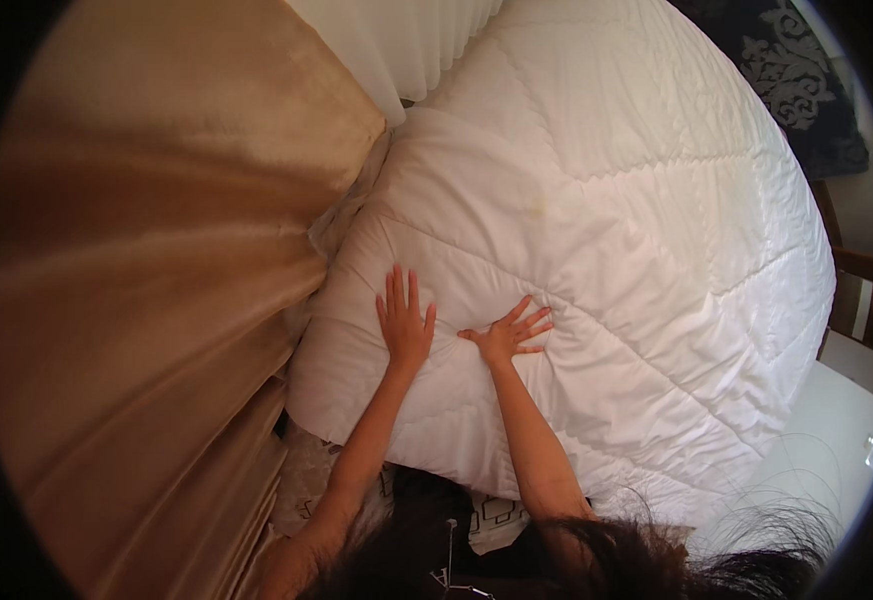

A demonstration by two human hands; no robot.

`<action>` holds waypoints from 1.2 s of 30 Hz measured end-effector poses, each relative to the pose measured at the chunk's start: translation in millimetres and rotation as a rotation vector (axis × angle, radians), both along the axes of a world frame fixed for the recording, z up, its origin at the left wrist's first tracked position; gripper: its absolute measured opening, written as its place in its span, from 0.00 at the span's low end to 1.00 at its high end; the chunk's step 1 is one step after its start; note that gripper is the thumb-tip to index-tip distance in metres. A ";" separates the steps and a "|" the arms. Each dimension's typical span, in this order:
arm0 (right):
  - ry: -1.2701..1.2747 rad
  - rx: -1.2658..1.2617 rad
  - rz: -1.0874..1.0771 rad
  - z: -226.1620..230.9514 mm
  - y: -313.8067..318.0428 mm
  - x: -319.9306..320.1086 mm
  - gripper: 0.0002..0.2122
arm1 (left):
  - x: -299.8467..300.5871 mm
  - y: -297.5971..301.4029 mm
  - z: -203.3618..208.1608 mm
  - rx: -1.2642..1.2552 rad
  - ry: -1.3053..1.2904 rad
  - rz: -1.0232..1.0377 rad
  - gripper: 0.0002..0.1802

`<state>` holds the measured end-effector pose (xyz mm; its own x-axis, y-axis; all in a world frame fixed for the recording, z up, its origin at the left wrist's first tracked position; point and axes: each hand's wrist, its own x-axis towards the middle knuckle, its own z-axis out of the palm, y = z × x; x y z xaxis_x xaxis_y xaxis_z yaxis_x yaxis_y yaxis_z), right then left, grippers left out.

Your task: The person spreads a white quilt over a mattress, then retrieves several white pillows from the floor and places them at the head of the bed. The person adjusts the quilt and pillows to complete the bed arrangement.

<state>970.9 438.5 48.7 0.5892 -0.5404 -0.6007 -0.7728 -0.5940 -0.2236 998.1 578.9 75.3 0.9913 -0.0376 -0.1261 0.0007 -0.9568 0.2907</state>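
Note:
A thick white quilted comforter [646, 240] spreads over most of the view, with stitched lines and creases across it. My left hand [405, 322] lies flat on its near left part, fingers stretched toward the far side. To the right of it, my right hand [508, 331] presses on the same comforter with its fingers spread wide, and wrinkles run out from under it. Neither hand grips anything. Both forearms reach in from the lower edge.
A shiny gold-brown curtain [176, 250] hangs along the left, beside a sheer white curtain [396, 45] at the top. Patterned fabric [301, 480] shows under the comforter's near edge. A dark cushion with a pale ornament [791, 75] and wooden furniture [856, 290] stand at the right.

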 end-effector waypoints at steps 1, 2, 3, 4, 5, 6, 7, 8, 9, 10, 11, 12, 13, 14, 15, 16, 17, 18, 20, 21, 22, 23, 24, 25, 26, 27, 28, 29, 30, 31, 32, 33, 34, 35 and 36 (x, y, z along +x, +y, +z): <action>0.001 0.012 0.008 0.8 2.4 0.3 0.66 | -2.2 4.9 -3.2 -0.023 -0.022 0.032 0.31; 0.004 0.018 0.008 1.8 2.2 2.1 0.66 | -2.0 10.3 -8.2 -0.051 -0.043 0.056 0.31; 0.010 0.023 0.010 1.7 1.7 0.6 0.66 | -1.0 14.0 -6.9 -0.082 -0.060 0.082 0.31; 0.019 0.025 0.008 0.9 0.0 -1.4 0.66 | 13.9 16.1 -12.1 -0.029 -0.112 0.094 0.30; 0.025 0.026 0.003 -0.7 -1.2 -1.0 0.66 | 45.9 16.9 -14.7 0.023 -0.168 0.102 0.30; 0.030 0.027 -0.004 -0.1 -2.2 -0.7 0.66 | 75.4 22.9 -22.1 -0.013 -0.188 0.098 0.29; 0.004 0.022 -0.001 -1.8 -3.5 -1.2 0.66 | 105.9 29.1 -32.4 -0.050 -0.205 0.094 0.28; -0.020 0.022 0.003 -3.4 -3.1 -3.3 0.66 | 134.3 33.8 -41.8 -0.165 -0.219 0.057 0.26; -0.044 0.016 0.006 -4.4 -4.3 -5.4 0.66 | 161.8 36.3 -51.7 -0.288 -0.232 0.021 0.25; -0.040 0.009 0.006 -4.4 -4.2 -6.2 0.66 | 184.5 46.1 -65.0 -0.441 -0.148 0.022 0.24; -0.040 0.005 0.013 -3.5 -2.7 -5.3 0.66 | 206.6 58.4 -76.4 -0.588 -0.065 0.038 0.23; -0.043 0.004 0.017 -2.9 -1.6 -3.4 0.66 | 217.3 64.7 -81.9 -0.622 0.020 0.074 0.23; -0.011 0.026 0.024 -0.4 2.1 -3.7 0.66 | 221.2 70.2 -87.3 -0.591 0.059 0.100 0.23; 0.022 0.026 0.021 0.8 -0.3 -3.8 0.66 | 225.2 61.3 -91.8 -0.536 0.097 0.115 0.23; 0.052 0.030 0.025 1.5 -0.3 -3.0 0.66 | 227.6 56.6 -93.9 -0.446 0.099 0.131 0.23; 0.031 0.027 0.036 0.6 3.4 -0.7 0.66 | 227.2 53.7 -94.9 -0.355 0.080 0.150 0.23; 0.022 0.010 0.039 -2.0 1.8 -2.1 0.66 | 217.4 37.2 -93.8 -0.305 0.033 0.139 0.23; 0.017 0.001 0.044 -5.1 0.2 -3.8 0.67 | 198.1 19.4 -89.3 -0.267 -0.031 0.118 0.23; -0.029 -0.027 0.029 -11.9 -7.6 -7.1 0.67 | 133.8 -20.2 -63.8 -0.244 -0.143 -0.026 0.22; -0.045 -0.024 0.042 -12.7 -3.0 -8.3 0.67 | 93.7 -22.6 -47.4 -0.223 -0.143 -0.082 0.22; -0.009 -0.021 0.044 -13.9 1.0 -9.8 0.67 | 53.6 -15.3 -32.9 -0.196 -0.116 -0.115 0.22; 0.009 -0.016 0.039 -7.6 3.8 -5.2 0.67 | 20.6 0.8 -16.4 -0.159 -0.090 -0.113 0.22; 0.031 -0.017 0.026 -4.2 3.4 -2.8 0.67 | -9.7 30.7 -1.5 -0.112 -0.055 -0.088 0.22; 0.026 -0.046 0.014 -7.7 -2.6 -3.6 0.67 | -33.0 62.5 4.8 -0.075 -0.018 -0.060 0.22; 0.019 -0.064 0.019 -10.1 -3.3 -5.5 0.67 | -53.2 101.2 11.3 -0.022 0.019 -0.007 0.22; 0.014 -0.075 0.031 -11.0 -2.1 -6.6 0.67 | -70.7 138.6 17.6 0.032 0.052 0.052 0.22; 0.003 -0.090 0.036 -9.9 0.2 -6.3 0.66 | -84.4 175.9 19.9 0.085 0.085 0.119 0.22; -0.008 -0.108 0.040 -8.6 1.4 -5.2 0.66 | -98.7 202.2 16.7 0.116 0.117 0.180 0.22; -0.021 -0.104 0.060 -6.6 9.5 -4.3 0.66 | -116.6 228.9 23.1 0.147 0.136 0.258 0.22; -0.020 -0.133 0.051 -6.5 3.2 -6.4 0.66 | -115.5 239.6 4.4 0.122 0.160 0.288 0.22; -0.028 -0.120 0.074 -5.7 9.5 -6.9 0.66 | -124.5 256.9 0.1 0.124 0.172 0.349 0.22; -0.038 -0.130 0.074 -7.9 9.8 -5.6 0.66 | -122.0 262.5 -13.6 0.100 0.173 0.379 0.22; -0.047 -0.135 0.078 -10.5 9.8 -5.1 0.66 | -117.3 266.4 -28.7 0.067 0.171 0.402 0.22; -0.053 -0.145 0.079 -13.3 9.0 -7.0 0.66 | -112.1 268.8 -44.5 0.034 0.167 0.419 0.21; -0.060 -0.157 0.078 -13.8 8.1 -8.7 0.66 | -102.8 266.6 -58.8 -0.006 0.162 0.433 0.21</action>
